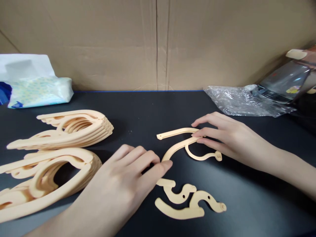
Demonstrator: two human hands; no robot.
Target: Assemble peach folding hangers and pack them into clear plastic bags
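Cream-coloured, the curved piece [175, 148] lies between the hands on the black table [138, 121], its long axis slanting from near left to far right; neither hand is nearer, as both touch it. The left hand [133, 174] appears to pinch its near end between thumb and forefinger; the right hand [229, 138] pinches its far end, 1 finger apart beyond. Just past it lies a slim strip [172, 133], its right end under the right fingertips (whether the 2 join there, I cannot tell). The left thumb hides the near end, and that hand partly covers 1 of the 2 wavy pieces [181, 214]. The near stack [69, 177] is cut off at left.
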